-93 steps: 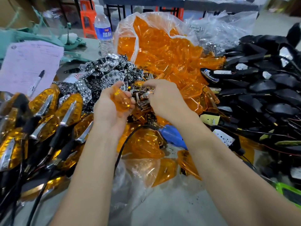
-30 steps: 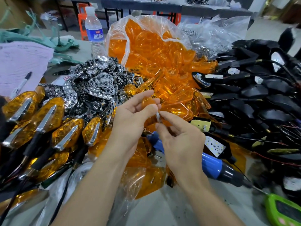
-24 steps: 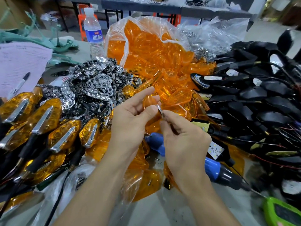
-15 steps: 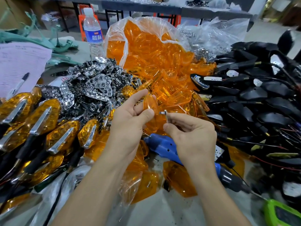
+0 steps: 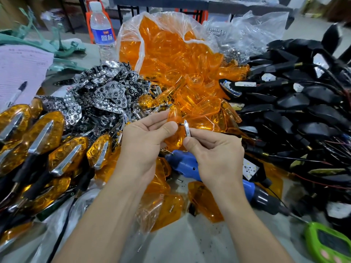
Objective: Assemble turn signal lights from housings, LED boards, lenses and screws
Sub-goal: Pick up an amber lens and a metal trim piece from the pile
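The left hand point(image 5: 146, 139) is holding an orange lens point(image 5: 173, 116) upright above the middle of the surface point(image 5: 190, 242). Its grip is narrow, with thumb and forefinger pinching the lens along its left edge. The right hand point(image 5: 216, 150) is pinching a small chrome strip point(image 5: 186, 128) between thumb and forefinger, its grip tight on the strip's lower end. It is holding the strip's upper end just beside the right edge of the lens, where a short dark peg is sticking out. Whether strip and lens are touching, I cannot tell.

Under the hands a blue power screwdriver point(image 5: 187, 164) is lying on the surface among loose lenses point(image 5: 205, 202), and a single screw point(image 5: 180, 180) is lying just beside it. Behind the hands a clear bag point(image 5: 171, 44) is bulging with more orange lenses. A heap of shiny reflector pieces point(image 5: 106, 92) is lying to its left. Finished lights point(image 5: 57, 143), orange with chrome strips, are lying side by side at the left. Black housings point(image 5: 303, 114) with wires are piling up along the right, some showing white LED boards point(image 5: 250, 168). A water bottle point(image 5: 102, 33) is standing behind the reflector heap. A sheet of paper point(image 5: 24, 67) is lying at the far left with a pen point(image 5: 18, 93) on it. A green device point(image 5: 330, 245) is lying at the near right corner.
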The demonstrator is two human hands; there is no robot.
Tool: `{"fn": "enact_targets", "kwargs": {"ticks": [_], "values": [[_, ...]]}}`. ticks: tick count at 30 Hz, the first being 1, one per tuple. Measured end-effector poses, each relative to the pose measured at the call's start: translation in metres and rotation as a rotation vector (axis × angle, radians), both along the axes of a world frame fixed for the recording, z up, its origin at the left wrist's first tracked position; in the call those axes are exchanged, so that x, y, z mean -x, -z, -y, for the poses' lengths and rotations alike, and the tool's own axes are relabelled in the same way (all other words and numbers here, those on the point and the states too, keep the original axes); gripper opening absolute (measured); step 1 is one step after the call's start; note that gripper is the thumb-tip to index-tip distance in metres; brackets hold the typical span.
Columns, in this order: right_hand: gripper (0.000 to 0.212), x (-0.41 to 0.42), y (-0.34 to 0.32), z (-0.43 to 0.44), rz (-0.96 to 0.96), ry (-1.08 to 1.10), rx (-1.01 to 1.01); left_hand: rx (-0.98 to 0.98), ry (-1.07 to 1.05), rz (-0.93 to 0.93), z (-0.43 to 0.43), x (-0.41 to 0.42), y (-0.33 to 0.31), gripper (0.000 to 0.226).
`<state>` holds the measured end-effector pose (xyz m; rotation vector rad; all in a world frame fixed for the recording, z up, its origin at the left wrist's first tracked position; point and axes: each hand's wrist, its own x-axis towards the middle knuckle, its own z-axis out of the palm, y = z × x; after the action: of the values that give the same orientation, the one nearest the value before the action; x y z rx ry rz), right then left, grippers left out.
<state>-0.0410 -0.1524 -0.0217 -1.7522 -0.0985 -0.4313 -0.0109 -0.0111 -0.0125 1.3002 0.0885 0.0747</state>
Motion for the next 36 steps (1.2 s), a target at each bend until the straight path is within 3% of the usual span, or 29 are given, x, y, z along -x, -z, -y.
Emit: {"fn": "enact_targets", "kwargs": {"ticks": [13, 25, 32, 34, 36], "values": [[0.027, 0.000, 0.011, 0.000, -0.013, 0.085, 0.093, -0.125, -0.013, 0.023, 0.001, 0.004, -0.001, 0.030], [0.024, 0.007, 0.007, -0.014, -0.017, 0.190, 0.165, -0.081, -0.064, 0.066, 0.012, 0.008, -0.005, 0.030], [0.026, 0.012, 0.007, -0.020, 0.072, 0.179, 0.314, 0.012, -0.106, 0.070, 0.011, 0.011, -0.011, 0.032], [0.032, 0.010, 0.006, -0.015, 0.023, 0.137, 0.203, 0.180, -0.091, 0.006, 0.002, 0.006, -0.016, 0.031], [0.038, 0.005, 0.002, -0.008, -0.132, 0.024, -0.030, 0.343, -0.033, -0.064, -0.004, 0.003, -0.019, 0.029]]}}
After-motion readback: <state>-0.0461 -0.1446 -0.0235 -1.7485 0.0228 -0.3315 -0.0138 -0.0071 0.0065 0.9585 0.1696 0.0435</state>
